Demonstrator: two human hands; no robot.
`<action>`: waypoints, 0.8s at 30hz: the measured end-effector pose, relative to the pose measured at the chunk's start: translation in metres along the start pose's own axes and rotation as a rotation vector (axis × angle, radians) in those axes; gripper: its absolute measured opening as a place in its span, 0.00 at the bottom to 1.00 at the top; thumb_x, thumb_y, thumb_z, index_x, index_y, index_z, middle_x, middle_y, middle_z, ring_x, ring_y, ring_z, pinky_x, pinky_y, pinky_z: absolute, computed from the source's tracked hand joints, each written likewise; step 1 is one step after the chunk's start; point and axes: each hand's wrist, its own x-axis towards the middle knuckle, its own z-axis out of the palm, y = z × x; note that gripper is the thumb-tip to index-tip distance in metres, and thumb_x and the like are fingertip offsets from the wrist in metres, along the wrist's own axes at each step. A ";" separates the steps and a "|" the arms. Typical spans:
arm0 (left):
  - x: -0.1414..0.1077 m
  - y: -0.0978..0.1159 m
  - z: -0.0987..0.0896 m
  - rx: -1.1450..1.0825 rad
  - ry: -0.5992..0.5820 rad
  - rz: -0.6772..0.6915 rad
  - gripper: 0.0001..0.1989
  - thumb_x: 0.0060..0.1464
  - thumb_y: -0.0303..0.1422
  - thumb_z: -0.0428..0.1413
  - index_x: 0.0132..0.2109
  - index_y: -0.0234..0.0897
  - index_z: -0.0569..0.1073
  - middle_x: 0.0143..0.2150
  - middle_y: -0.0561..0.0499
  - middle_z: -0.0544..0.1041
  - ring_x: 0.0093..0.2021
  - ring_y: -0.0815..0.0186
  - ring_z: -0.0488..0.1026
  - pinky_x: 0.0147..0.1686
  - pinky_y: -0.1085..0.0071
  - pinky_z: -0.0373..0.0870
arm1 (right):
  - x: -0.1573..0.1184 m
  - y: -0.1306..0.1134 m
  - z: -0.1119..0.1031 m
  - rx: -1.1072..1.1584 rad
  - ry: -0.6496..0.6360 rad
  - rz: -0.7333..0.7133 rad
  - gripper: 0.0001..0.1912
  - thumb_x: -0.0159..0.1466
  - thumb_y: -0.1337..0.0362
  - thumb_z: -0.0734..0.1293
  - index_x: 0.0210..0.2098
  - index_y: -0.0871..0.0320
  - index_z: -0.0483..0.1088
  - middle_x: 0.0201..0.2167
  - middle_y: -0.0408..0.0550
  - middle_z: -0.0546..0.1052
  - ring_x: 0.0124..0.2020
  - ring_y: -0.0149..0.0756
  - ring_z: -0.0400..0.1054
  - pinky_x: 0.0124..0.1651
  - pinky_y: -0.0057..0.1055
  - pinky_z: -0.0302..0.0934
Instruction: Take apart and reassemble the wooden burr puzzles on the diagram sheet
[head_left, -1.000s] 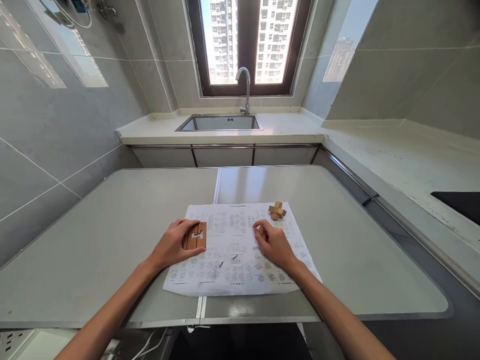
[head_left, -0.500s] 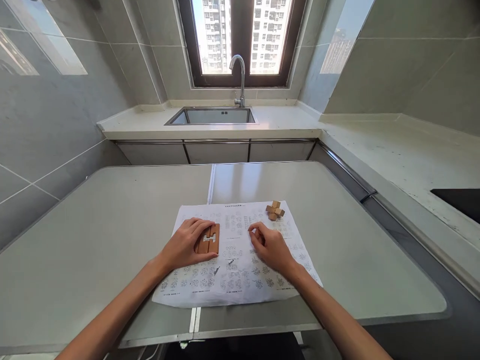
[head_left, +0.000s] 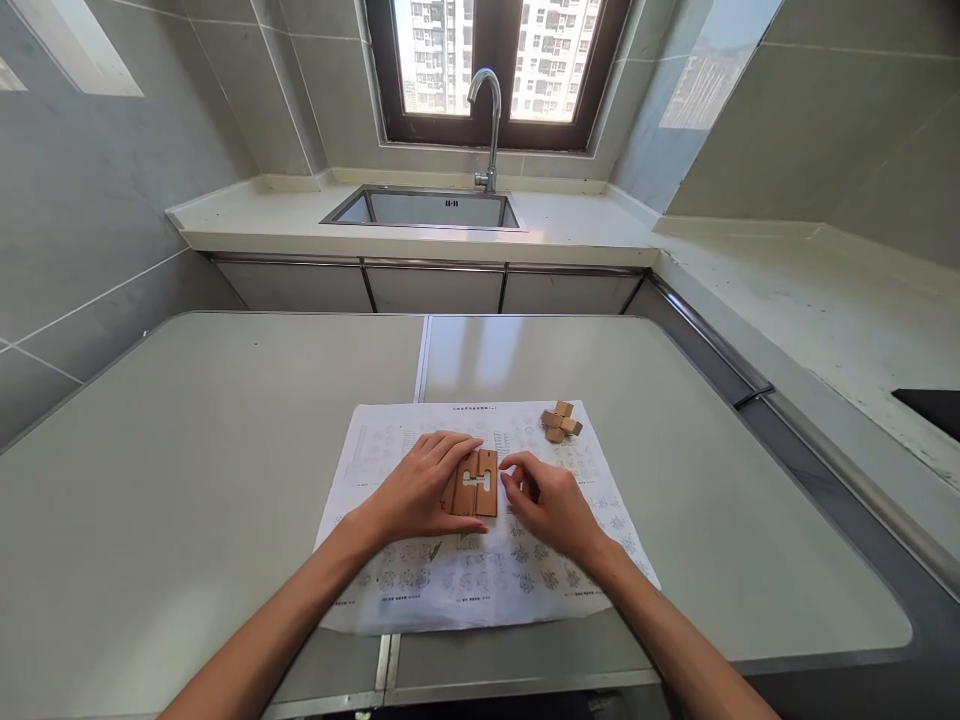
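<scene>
My left hand (head_left: 427, 487) is wrapped around the left side of a flat brown wooden puzzle board (head_left: 486, 497), thumb along its near edge and fingers over its far edge. A pale H-shaped cut-out shows in the board's middle; its left part is hidden under my palm. Just right of the board, my right hand (head_left: 553, 500) is curled with thumb and fingertips drawn together, and nothing shows between them. Beneath both hands lies a printed paper sheet (head_left: 420, 600) with rows of small diagrams. An interlocking wooden burr puzzle (head_left: 561, 422) rests on its far right corner.
The sheet lies on a pale folding table (head_left: 225, 450) with a metal seam down its middle. Beyond it are a counter (head_left: 585, 228) with a sink (head_left: 442, 208) and a tall tap (head_left: 493, 130) before a window. Another counter (head_left: 840, 310) runs along the right.
My left hand has brought the wooden board to the right, close to my right hand. The right hand stays curled with little movement. The camera view has shifted slightly.
</scene>
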 end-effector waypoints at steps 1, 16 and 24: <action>-0.003 -0.003 -0.004 -0.006 -0.003 -0.004 0.52 0.47 0.59 0.69 0.72 0.44 0.61 0.67 0.37 0.71 0.66 0.43 0.68 0.65 0.46 0.66 | 0.000 -0.001 0.000 -0.006 -0.019 -0.003 0.08 0.72 0.60 0.63 0.46 0.54 0.73 0.25 0.41 0.75 0.22 0.31 0.64 0.29 0.28 0.58; -0.025 -0.025 -0.022 -0.019 -0.008 -0.111 0.42 0.49 0.52 0.71 0.66 0.44 0.69 0.64 0.39 0.70 0.66 0.44 0.66 0.66 0.46 0.67 | 0.000 0.003 -0.003 -0.182 -0.181 -0.242 0.21 0.66 0.48 0.75 0.52 0.53 0.76 0.32 0.43 0.77 0.30 0.34 0.70 0.34 0.30 0.60; -0.029 -0.028 -0.031 0.019 -0.016 -0.086 0.39 0.52 0.30 0.62 0.71 0.46 0.64 0.68 0.40 0.67 0.68 0.44 0.64 0.67 0.46 0.66 | 0.002 0.000 -0.002 -0.178 -0.184 -0.192 0.14 0.67 0.57 0.72 0.51 0.52 0.73 0.34 0.43 0.78 0.31 0.34 0.72 0.35 0.30 0.61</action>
